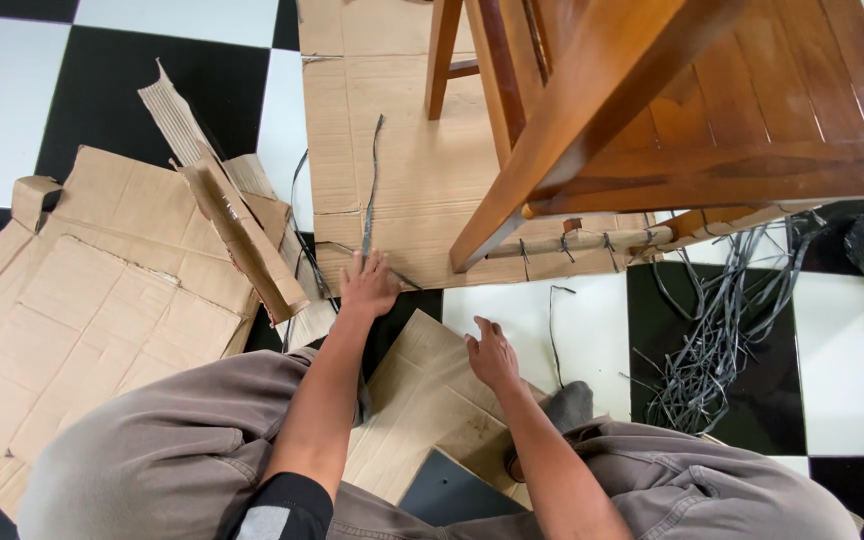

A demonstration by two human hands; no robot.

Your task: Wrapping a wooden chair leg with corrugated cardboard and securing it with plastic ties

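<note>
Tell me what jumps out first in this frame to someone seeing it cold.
The wooden chair fills the upper right, standing on a flattened cardboard sheet over the black-and-white checkered floor. The left hand presses on that sheet's near edge at a long dark strip, while the right hand rests on another cardboard piece between the knees. A tangle of dark strips lies at right, torn cardboard at left.

One wooden chair (652,120) stood on the checkered floor (852,350). Under it lay one large flattened cardboard sheet (392,150); left of the chair lay about three more cardboard pieces (102,300), overlapping so the exact count was unclear, and in front of the chair lay one smaller cardboard piece (432,390). One tangled heap of dark strips (712,340) lay in front of the chair, to the right, with too many strands to count. Two hands showed in front of the chair: one left hand (367,285) and one right hand (492,355).
</note>
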